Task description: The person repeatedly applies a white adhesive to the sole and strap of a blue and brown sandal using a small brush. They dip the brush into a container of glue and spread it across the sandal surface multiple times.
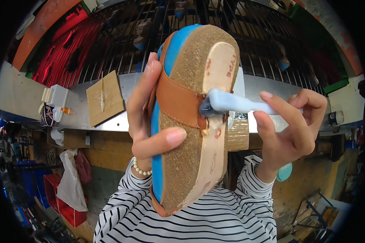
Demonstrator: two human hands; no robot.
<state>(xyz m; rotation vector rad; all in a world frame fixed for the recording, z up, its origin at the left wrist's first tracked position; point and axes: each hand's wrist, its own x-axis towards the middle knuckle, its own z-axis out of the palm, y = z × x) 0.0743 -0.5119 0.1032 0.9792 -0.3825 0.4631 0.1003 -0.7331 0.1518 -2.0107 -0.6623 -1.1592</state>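
Note:
A shoe (180,121), on a bright blue last, is held upright with its underside facing me. A brown leather strap (178,101) wraps over its edge, and a pale insole strip runs down the middle of the tan, rough-textured bottom. My left hand (150,117) grips its left side, thumb pressed on the bottom and fingers behind. My right hand (290,123) pinches the handle of a pale blue toothbrush-like brush (241,103). Its dark, clotted bristles touch the strap's end where it meets the insole strip. The shoe's far side is hidden.
Beyond the metal ledge (144,81) runs a rack of metal bars (113,44) carrying several shoes on blue lasts, lit red at left. A cardboard piece with a thin stick (103,91) lies on the ledge's left. A small dark jar (336,117) stands far right; red crates (69,208) sit lower left.

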